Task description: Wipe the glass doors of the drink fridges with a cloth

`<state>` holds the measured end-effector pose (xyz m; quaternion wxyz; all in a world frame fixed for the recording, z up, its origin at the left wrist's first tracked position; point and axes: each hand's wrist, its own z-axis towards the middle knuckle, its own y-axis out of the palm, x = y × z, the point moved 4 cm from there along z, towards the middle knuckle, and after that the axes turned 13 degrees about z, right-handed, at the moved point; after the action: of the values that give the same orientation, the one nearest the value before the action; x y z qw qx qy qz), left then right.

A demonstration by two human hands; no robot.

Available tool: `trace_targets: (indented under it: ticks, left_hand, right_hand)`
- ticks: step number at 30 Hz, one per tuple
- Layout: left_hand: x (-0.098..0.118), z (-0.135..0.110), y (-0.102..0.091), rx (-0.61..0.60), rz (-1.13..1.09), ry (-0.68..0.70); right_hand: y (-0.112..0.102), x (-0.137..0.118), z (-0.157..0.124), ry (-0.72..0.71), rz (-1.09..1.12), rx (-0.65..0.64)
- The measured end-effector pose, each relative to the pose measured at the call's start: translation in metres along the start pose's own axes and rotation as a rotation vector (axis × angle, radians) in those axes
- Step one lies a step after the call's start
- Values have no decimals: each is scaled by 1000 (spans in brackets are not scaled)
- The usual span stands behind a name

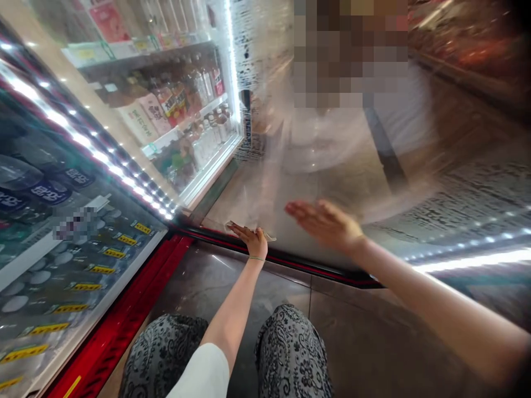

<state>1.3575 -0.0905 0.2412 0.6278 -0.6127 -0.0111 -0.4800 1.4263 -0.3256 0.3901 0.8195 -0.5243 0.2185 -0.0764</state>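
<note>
My left hand (254,242) presses a thin beige cloth (270,239) flat against the bottom of a glass cooler door (265,188). Only the cloth's edges show around my fingers, just above the door's black lower frame (307,267). To the right, my right hand (326,225) is held up in front of the same glass. Its fingers are stretched out, slightly blurred, with nothing in them; I cannot tell whether it touches the pane. Dark streaks or droplets mark the glass, which carries blurry reflections.
On the left stands the drinks cooler with bottles on its shelves (12,276), yellow price tags (114,253) and a red base (136,309). Bottles and cartons (139,119) show behind the glass at upper left. My knees (292,348) are bent over the tiled floor (373,331).
</note>
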Motion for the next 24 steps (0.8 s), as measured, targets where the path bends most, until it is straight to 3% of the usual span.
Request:
trace_targets:
  ticks: [3,6,8,10,12,15,18,20,24]
  left_hand:
    - [24,11,-23,26,-8,169]
    - [68,25,-58,125,26,481]
    - [105,35,-82,158,41,638]
    - [140,43,-101,173,27,751]
    - [160,49,-108,166,3,819]
    - [148,47,-90,45,20,923]
    - [101,33,-50,-262,131,1055]
    - [69,26,-29,-374,157,1102]
    - [40,25,-11,-507,156,1124]
  right_hand:
    - [56,-9,-27,-148,-69,-73]
    - [103,-5,-51,-184,-118,-85]
    - [112,-4,-60,-229,-134,-63]
    - [106,-6,-65,-272,-135,-15]
    - [96,-11,-69,-269,-126,59]
    - [93,-17,-84,-184,-121,206]
    - [109,-17,-106,7,-176,405]
    - [124,-12,-120,172,-211,499]
    - [147,3,-136,366,-189,463]
